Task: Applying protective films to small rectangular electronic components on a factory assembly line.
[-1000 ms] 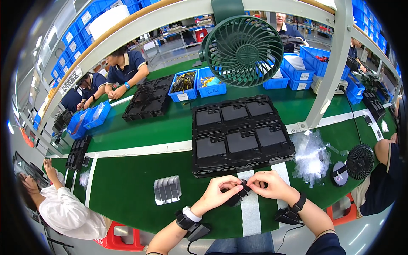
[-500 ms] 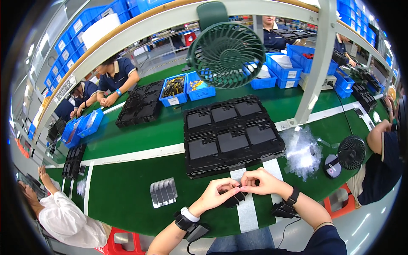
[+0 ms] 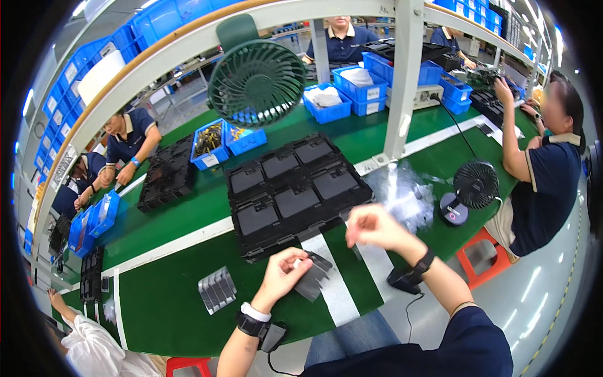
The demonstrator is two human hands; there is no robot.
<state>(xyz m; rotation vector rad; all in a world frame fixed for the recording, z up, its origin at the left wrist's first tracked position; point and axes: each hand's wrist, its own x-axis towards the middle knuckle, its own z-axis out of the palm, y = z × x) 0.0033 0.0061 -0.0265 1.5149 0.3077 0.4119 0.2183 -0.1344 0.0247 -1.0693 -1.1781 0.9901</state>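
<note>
My left hand [image 3: 284,274] pinches a dark grey piece [image 3: 313,276] that looks like a set of thin flat strips. It sits above the green table, partly over a white stripe. My right hand [image 3: 375,227] is raised to the right, near the front right corner of a black tray [image 3: 248,252]. Its fingers are curled together and slightly blurred; a faint clear sliver seems to hang below them, but I cannot make it out surely. A second grey sheet of strips [image 3: 217,290] lies on the table left of my left hand.
Clear plastic films [image 3: 405,198] are piled right of the tray, beside a small black desk fan [image 3: 475,185]. A green fan [image 3: 257,81] hangs from the shelf frame. Blue bins [image 3: 209,144] stand behind. A co-worker [image 3: 546,163] sits at the right.
My hands were together over the dark piece; now the right has drawn away, up and to the right. The left keeps the piece, whose strips show more. The whole view has turned rightward.
</note>
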